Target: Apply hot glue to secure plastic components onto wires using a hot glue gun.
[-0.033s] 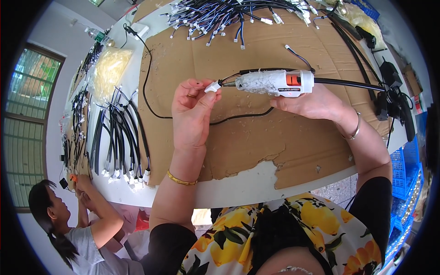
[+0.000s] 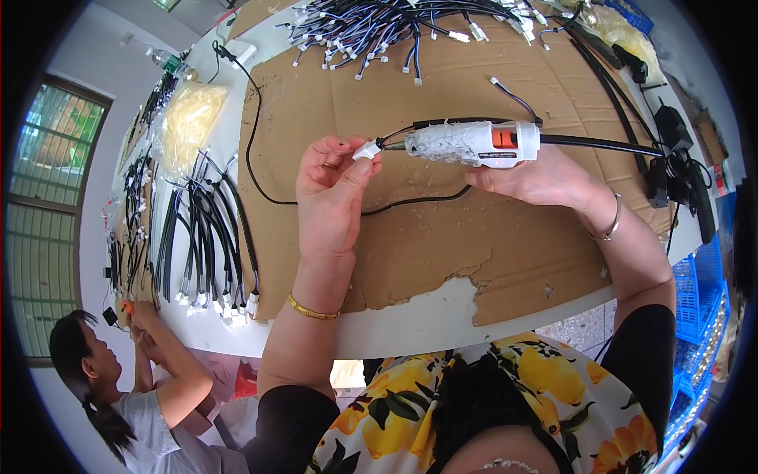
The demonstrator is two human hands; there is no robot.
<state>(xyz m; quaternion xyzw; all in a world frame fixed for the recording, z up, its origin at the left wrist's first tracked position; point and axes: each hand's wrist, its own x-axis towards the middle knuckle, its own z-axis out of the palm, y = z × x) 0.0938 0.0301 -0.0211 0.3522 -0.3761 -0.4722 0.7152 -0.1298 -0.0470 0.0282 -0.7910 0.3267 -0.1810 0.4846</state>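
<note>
Plug (image 2: 366,150), small and white, sat in the tight pinch of the left hand (image 2: 335,189), just beside the tip (image 2: 395,145) of a glue gun (image 2: 454,144). The right hand (image 2: 537,175) was curled closed round that gun, above the cardboard (image 2: 426,237). I saw black cables (image 2: 207,241) off to the left and, beyond, a heap of wires (image 2: 395,33).

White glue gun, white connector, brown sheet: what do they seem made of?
Glue gun: probably white plastic, glossy on its smooth rear shell. Connector: likely plastic, boxy and uniformly white; finish unclear. Sheet: apparently matte cardboard, given creases and torn edge.
</note>
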